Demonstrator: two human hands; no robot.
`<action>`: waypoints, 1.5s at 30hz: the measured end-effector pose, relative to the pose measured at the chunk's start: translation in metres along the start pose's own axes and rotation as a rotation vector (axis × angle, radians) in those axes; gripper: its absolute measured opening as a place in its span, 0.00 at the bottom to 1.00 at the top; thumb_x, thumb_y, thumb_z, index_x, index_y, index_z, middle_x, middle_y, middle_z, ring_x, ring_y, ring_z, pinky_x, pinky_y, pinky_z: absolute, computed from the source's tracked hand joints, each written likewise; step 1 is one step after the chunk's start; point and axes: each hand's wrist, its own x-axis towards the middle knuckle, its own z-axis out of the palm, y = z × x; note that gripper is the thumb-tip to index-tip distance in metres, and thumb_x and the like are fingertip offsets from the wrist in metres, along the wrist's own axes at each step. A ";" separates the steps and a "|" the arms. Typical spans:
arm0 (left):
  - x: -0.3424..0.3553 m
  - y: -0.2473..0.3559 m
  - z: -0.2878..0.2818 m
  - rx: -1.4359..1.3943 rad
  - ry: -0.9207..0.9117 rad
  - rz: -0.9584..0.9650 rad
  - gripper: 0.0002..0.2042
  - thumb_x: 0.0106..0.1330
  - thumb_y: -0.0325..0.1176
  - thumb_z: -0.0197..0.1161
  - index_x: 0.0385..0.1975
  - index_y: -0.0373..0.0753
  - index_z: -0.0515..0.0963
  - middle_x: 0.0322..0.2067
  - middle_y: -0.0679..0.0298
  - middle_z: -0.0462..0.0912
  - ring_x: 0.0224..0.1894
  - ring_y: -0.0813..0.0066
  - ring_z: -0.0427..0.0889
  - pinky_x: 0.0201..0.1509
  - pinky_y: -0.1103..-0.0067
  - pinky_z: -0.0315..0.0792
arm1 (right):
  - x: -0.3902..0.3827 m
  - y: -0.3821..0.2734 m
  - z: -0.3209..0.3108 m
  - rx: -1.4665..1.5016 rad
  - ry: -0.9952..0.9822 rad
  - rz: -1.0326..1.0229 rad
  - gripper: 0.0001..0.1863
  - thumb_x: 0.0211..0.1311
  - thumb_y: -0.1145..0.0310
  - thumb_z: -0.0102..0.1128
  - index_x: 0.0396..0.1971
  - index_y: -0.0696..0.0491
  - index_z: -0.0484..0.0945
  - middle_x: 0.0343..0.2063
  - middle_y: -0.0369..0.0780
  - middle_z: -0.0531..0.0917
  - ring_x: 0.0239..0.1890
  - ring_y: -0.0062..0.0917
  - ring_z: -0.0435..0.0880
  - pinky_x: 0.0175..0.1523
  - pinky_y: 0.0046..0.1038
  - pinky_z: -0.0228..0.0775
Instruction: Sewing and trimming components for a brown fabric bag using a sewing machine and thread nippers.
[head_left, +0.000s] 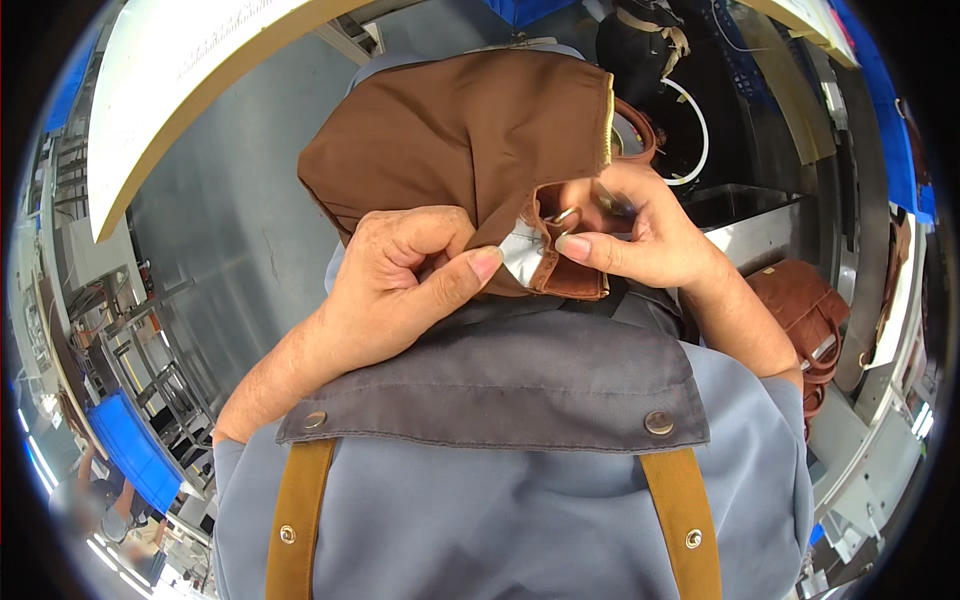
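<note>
Across my lap lies a brown fabric bag (420, 140), its open edge turned to the right. A yellow zipper (608, 115) runs along part of that edge. My left hand (395, 275) pinches the brown fabric between thumb and bent fingers, beside a white patch (522, 252) at the opening. On the other side, my right hand (660, 230) grips the bag's edge, its thumb pressed near a small metal ring (566, 216). The right fingers are partly hidden inside or behind the opening. A brown loop handle (645, 135) shows just past the right hand.
A blue-grey apron (500, 510) with tan straps covers my front. The curved edge of a white table (170, 140) rises at the upper left. Another brown bag (790, 305) stands at the right, near a metal tray (780, 215). People are visible at the lower left.
</note>
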 end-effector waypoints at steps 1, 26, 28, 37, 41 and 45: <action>0.001 0.000 -0.001 0.068 0.014 0.002 0.18 0.70 0.34 0.65 0.19 0.37 0.68 0.16 0.71 0.65 0.20 0.85 0.58 0.23 0.80 0.55 | -0.001 0.003 0.010 0.017 0.172 -0.093 0.13 0.55 0.64 0.75 0.27 0.54 0.78 0.24 0.30 0.73 0.26 0.14 0.67 0.32 0.20 0.60; 0.032 0.030 0.012 0.840 0.246 0.276 0.04 0.53 0.23 0.67 0.28 0.37 0.81 0.24 0.64 0.80 0.25 0.73 0.81 0.29 0.77 0.76 | 0.003 0.006 0.030 -0.370 0.306 -0.319 0.13 0.53 0.78 0.65 0.40 0.57 0.79 0.34 0.41 0.86 0.37 0.30 0.88 0.41 0.28 0.79; 0.033 0.029 0.013 0.765 0.267 0.270 0.04 0.54 0.22 0.66 0.29 0.36 0.81 0.23 0.64 0.80 0.23 0.77 0.80 0.27 0.80 0.75 | 0.005 0.006 0.025 -0.473 0.271 -0.393 0.13 0.53 0.79 0.64 0.41 0.57 0.79 0.34 0.41 0.86 0.39 0.30 0.88 0.43 0.29 0.78; 0.034 0.030 0.014 0.641 0.238 0.215 0.05 0.54 0.21 0.66 0.31 0.34 0.81 0.24 0.65 0.81 0.23 0.81 0.79 0.27 0.83 0.74 | 0.003 -0.004 0.022 -0.396 0.248 -0.325 0.08 0.56 0.74 0.67 0.37 0.57 0.83 0.30 0.41 0.84 0.31 0.30 0.84 0.35 0.29 0.73; 0.034 0.028 0.016 0.592 0.233 0.195 0.06 0.54 0.21 0.66 0.31 0.35 0.81 0.23 0.66 0.80 0.22 0.82 0.78 0.26 0.84 0.73 | 0.010 0.014 0.027 -0.363 0.296 -0.172 0.07 0.56 0.68 0.70 0.34 0.54 0.86 0.24 0.38 0.81 0.29 0.28 0.79 0.33 0.32 0.70; 0.031 0.022 0.021 0.717 0.295 0.304 0.06 0.52 0.20 0.66 0.30 0.35 0.80 0.24 0.65 0.80 0.22 0.80 0.77 0.26 0.82 0.72 | 0.007 0.009 0.025 -0.471 0.275 -0.300 0.08 0.53 0.70 0.69 0.34 0.54 0.86 0.24 0.37 0.80 0.30 0.30 0.79 0.35 0.32 0.70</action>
